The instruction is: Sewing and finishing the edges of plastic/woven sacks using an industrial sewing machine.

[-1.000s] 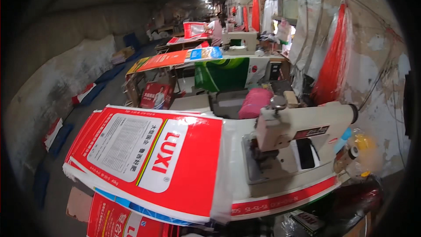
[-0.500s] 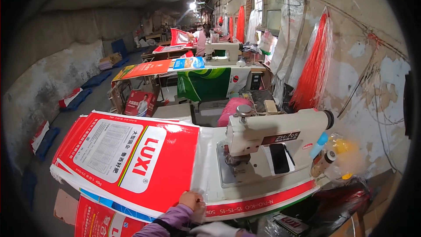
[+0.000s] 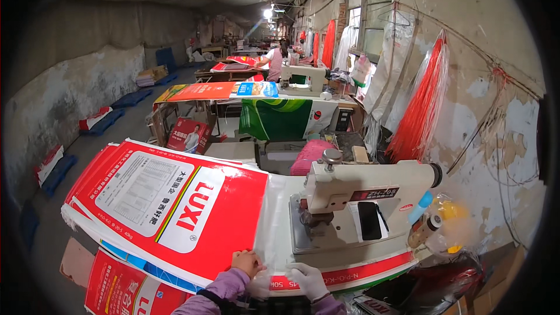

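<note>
A stack of red-and-white woven sacks [image 3: 233, 221] lies flat on the left of the sewing table, with a clear plastic liner [image 3: 266, 254] showing along the right edge. My bare left hand [image 3: 248, 262] is closed at that edge near the lower corner, fingertips pinching sack and liner. In a white glove, my right hand [image 3: 307, 280] is just to the right, over the table's red-striped front edge. Its fingers are bent and drawn together; what they hold, if anything, is hard to see. The cream sewing machine [image 3: 356, 189] stands beyond my right hand.
A black phone [image 3: 368, 221] and a pen rest on the machine bed. Beside it are a thread cone [image 3: 424, 230] and a yellow plastic bundle [image 3: 452, 216]. More red sacks [image 3: 125, 286] hang below at left. Red strands [image 3: 417, 111] hang on the wall. Farther back, a person [image 3: 275, 61] works.
My right hand has risen from the bottom edge and moved right, over the table's front. The left stays at the sack's edge, shifted slightly. The whole view has tilted a little.
</note>
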Demonstrator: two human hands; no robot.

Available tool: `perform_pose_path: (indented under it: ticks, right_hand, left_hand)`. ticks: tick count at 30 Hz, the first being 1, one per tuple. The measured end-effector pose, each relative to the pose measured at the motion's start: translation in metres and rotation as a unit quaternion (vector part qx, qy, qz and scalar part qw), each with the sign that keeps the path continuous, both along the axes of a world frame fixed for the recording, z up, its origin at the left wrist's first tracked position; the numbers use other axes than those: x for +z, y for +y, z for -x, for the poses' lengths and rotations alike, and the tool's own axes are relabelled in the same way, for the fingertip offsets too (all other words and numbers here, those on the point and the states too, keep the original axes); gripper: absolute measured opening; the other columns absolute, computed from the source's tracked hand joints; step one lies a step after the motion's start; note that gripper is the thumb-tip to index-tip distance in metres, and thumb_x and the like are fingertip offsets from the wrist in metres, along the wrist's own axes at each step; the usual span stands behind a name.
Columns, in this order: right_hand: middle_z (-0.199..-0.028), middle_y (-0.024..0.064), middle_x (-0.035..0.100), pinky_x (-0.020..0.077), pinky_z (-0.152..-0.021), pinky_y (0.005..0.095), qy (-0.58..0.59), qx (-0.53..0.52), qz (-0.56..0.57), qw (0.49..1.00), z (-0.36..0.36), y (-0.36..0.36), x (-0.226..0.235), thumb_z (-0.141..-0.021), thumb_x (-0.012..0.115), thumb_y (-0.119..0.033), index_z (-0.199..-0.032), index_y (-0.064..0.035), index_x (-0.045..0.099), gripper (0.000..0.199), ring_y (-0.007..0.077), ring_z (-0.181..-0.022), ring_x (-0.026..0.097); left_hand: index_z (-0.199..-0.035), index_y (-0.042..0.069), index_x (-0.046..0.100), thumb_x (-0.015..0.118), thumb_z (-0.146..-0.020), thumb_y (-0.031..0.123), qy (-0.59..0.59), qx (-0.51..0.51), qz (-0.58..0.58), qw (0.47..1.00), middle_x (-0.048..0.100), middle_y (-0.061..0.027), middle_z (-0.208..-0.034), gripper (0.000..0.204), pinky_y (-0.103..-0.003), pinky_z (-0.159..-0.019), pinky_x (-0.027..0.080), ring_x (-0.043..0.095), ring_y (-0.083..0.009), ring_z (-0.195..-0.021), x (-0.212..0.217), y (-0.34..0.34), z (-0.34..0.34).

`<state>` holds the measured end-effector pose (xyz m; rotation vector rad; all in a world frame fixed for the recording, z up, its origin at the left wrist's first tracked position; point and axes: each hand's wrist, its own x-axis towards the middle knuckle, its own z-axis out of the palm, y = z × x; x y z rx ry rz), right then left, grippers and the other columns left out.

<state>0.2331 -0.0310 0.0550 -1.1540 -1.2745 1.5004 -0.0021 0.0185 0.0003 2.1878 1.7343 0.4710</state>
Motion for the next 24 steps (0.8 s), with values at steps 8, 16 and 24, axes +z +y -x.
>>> perform_pose_path:
  ticks: [8,16,24]
  right_hand:
    - [-0.095,0.0173,0.068,0.0496,-0.079,0.033,-0.206,-0.001,-0.03,0.978,0.083,0.03,-0.008,-0.092,0.056,-0.026,-0.104,0.0,0.065,0.03,0.0267,-0.09,0.066]
    - [-0.086,0.0202,0.066,0.0486,-0.068,0.043,-0.397,-0.039,-0.229,0.888,0.094,0.04,-0.031,-0.09,0.053,-0.031,-0.087,-0.0008,0.067,0.034,0.0346,-0.083,0.063]
    - [-0.082,0.0213,0.065,0.0486,-0.073,0.0365,0.03,-0.06,-0.047,0.997,0.086,0.023,-0.015,-0.091,0.053,-0.035,-0.093,0.0021,0.065,0.04,0.0291,-0.081,0.065]
  left_hand:
    - [-0.081,0.004,0.066,0.071,-0.078,0.016,-0.307,0.092,0.073,0.945,0.062,-0.0088,-0.071,0.014,-0.031,-0.064,0.048,0.062,-0.0212,-0.071,-0.003,-0.016,0.01]
    - [-0.088,0.006,0.056,0.049,-0.097,0.012,-0.557,0.121,-0.052,0.82,0.054,0.0046,-0.078,0.013,-0.021,-0.065,0.041,0.05,-0.005,-0.073,0.03,-0.011,0.04]
    - [-0.085,0.002,0.06,0.056,-0.094,0.009,-0.481,0.083,0.059,0.871,0.059,0.0016,-0.076,0.012,-0.022,-0.065,0.044,0.053,-0.0053,-0.071,0.048,-0.026,0.003]
